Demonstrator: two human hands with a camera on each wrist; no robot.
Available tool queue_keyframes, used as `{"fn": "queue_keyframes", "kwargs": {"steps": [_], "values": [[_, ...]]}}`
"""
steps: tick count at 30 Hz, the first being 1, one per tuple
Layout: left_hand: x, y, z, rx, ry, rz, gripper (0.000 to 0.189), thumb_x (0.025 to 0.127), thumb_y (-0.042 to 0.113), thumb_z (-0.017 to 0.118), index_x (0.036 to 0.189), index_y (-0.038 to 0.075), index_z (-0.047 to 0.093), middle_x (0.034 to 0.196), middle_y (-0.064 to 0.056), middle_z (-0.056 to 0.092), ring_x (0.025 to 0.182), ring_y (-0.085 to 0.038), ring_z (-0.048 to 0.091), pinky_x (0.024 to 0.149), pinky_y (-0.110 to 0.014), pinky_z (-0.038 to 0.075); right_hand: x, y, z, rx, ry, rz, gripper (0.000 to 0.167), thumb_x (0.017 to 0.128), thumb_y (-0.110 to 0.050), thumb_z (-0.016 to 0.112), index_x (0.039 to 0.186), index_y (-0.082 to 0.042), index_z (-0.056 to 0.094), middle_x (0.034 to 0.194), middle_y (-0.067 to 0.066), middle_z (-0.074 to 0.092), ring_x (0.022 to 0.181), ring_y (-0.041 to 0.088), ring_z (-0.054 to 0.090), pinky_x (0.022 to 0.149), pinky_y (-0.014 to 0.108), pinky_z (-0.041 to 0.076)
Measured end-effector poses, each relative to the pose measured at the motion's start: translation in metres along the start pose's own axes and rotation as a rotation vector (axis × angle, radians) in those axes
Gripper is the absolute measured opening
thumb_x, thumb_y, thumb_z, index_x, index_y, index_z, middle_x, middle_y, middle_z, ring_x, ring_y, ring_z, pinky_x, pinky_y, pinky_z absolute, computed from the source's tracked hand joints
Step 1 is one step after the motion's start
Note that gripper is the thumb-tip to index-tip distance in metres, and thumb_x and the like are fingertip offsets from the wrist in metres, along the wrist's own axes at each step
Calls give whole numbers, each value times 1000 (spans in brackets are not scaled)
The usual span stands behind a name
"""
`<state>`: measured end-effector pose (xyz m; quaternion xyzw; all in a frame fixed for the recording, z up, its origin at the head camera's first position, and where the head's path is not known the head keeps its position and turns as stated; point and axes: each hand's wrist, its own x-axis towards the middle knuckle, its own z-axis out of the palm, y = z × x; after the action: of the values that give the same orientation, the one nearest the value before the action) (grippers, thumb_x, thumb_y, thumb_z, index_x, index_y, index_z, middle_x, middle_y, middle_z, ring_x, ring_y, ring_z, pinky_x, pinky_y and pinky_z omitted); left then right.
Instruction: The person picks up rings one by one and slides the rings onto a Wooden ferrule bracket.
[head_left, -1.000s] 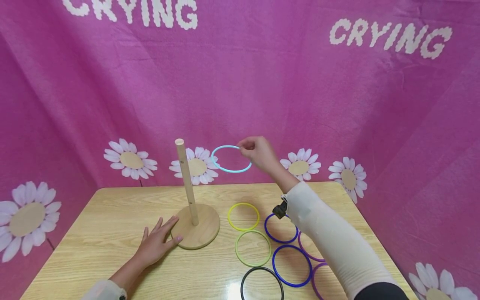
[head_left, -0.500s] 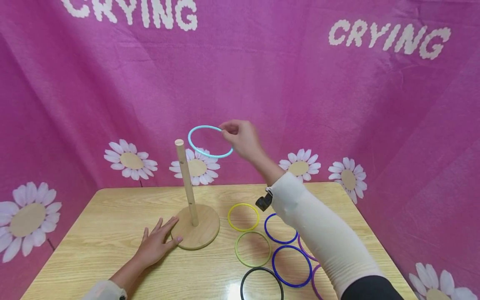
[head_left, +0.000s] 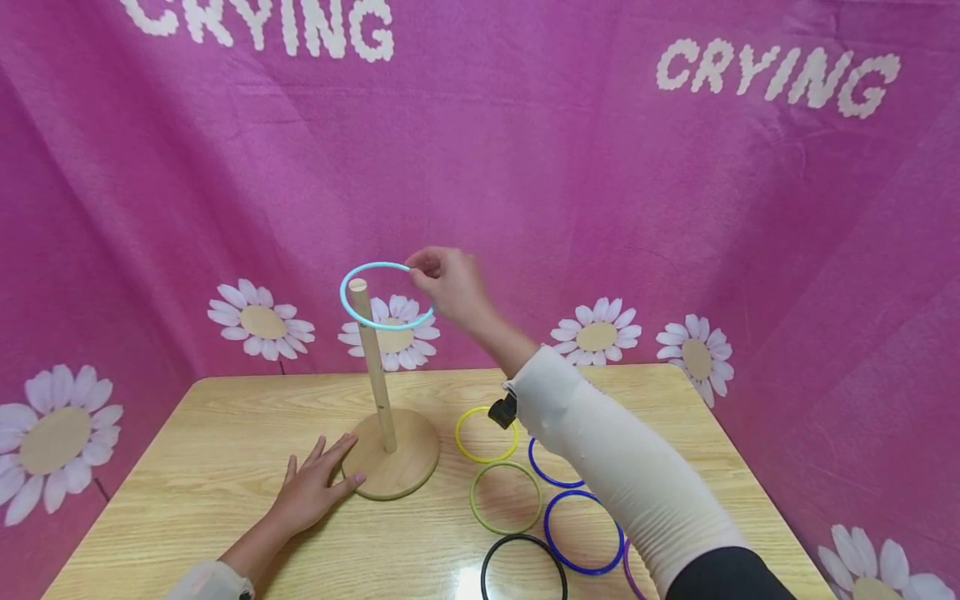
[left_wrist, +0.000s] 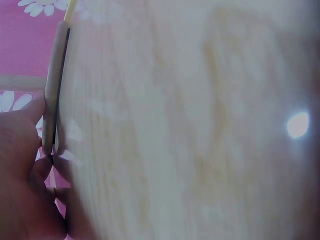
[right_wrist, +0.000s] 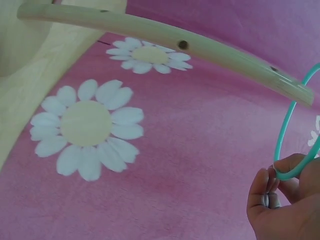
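My right hand (head_left: 456,287) pinches the right edge of a light-blue ring (head_left: 397,327) between thumb and fingers. The ring is level with the top of an upright wooden peg (head_left: 377,375) and appears to loop around its tip; the right wrist view also shows the turquoise ring (right_wrist: 284,135) crossing the peg end (right_wrist: 300,92). The peg stands on a round wooden base (head_left: 414,467). On the left edge of that base rests my left hand (head_left: 303,496), its fingers spread. In the left wrist view the hand (left_wrist: 22,165) touches the base's rim (left_wrist: 54,90).
Right of the base lie a yellow ring (head_left: 458,433), a green ring (head_left: 472,500), a black ring (head_left: 487,557), blue rings (head_left: 548,533) and a purple ring (head_left: 628,567), partly under my right sleeve. A pink cloth with daisies (head_left: 597,336) hangs behind the wooden table (head_left: 187,467).
My right hand has carried the light-blue ring leftward, first rising and then dipping slightly, from beside the peg to around its top. The left hand and base have stayed put.
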<state>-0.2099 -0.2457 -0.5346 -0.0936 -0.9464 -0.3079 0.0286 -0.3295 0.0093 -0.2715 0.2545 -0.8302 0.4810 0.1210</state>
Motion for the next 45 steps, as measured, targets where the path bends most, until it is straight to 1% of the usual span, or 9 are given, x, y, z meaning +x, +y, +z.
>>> {"fn": "queue_keyframes", "kwargs": {"steps": [6,11,14,20,26,31,38,42,45], "values": [[-1,1,-2,-9,-13,-13,75,99,48,66,159,10,41,163,-15,38,153,-52,18,112,-82,-4,-9,15,14,-46,-4,-23,14,100,-4,65,107,2,75,93,15,76,75,16,66,58,16,49],[-1,0,-2,-11,-13,-12,75,99,49,65,159,11,41,163,-15,38,153,-51,17,111,-82,-4,-18,34,27,-94,11,-36,13,98,-5,67,104,1,76,92,11,77,78,16,66,64,16,48],[-1,0,-1,-10,-9,-9,75,99,49,66,159,11,41,163,-15,38,153,-51,18,111,-82,-4,-24,45,35,-118,23,-41,13,97,-5,67,104,1,77,91,10,76,78,15,64,66,18,48],[-1,1,-1,-4,0,-6,74,99,48,66,158,11,42,162,-15,39,153,-51,19,111,-82,-3,-38,68,52,-134,50,-51,12,94,-5,68,101,-1,78,88,8,74,78,14,61,69,21,49],[-1,2,-1,1,6,2,73,99,47,66,158,10,43,162,-15,40,152,-52,20,112,-82,-3,-52,92,69,-121,65,-38,12,93,-4,69,101,0,78,82,7,72,74,12,58,67,21,48],[-1,2,-1,5,11,8,73,99,47,66,158,10,43,162,-15,40,152,-52,20,111,-83,-3,-65,111,85,-129,60,-25,11,93,-3,68,99,-1,77,82,5,69,76,11,58,68,21,49],[-1,2,-1,3,12,6,73,99,47,66,157,10,44,162,-15,40,152,-52,21,111,-83,-2,-84,129,103,-130,52,29,9,93,-2,69,99,0,76,84,7,68,79,17,62,69,21,50],[-1,1,-1,2,10,0,73,99,46,67,157,9,43,162,-15,40,152,-52,21,111,-82,-3,-92,140,113,-136,47,50,8,92,-1,69,96,-1,77,81,5,69,76,13,61,67,19,49],[-1,1,-1,-2,7,-4,74,99,47,67,158,10,43,162,-15,40,153,-51,20,112,-82,-3,-97,147,120,-142,35,67,8,92,-1,69,95,-2,77,79,4,69,74,11,59,67,20,50]]}}
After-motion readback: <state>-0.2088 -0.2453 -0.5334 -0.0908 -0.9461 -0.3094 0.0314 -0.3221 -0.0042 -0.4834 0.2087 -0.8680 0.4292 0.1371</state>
